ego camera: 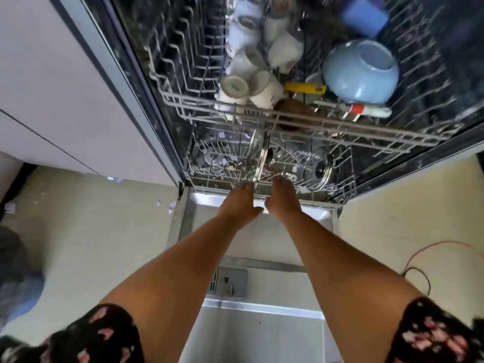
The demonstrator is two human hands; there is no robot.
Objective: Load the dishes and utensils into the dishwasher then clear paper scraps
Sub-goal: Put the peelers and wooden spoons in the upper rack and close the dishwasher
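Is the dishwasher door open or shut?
Open. The door lies flat, inner side up; the upper rack and lower rack stand exposed.

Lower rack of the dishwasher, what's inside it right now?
An upright glass lid near the front, a second knobbed lid to its right, and paper scraps among the tines. The upper rack covers everything farther back.

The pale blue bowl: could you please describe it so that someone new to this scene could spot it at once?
Look at the dishwasher's pulled-out upper rack. On its right half, right of the white mugs, sits the pale blue bowl. It is bigger, rounder and paler than the blue cup behind it.
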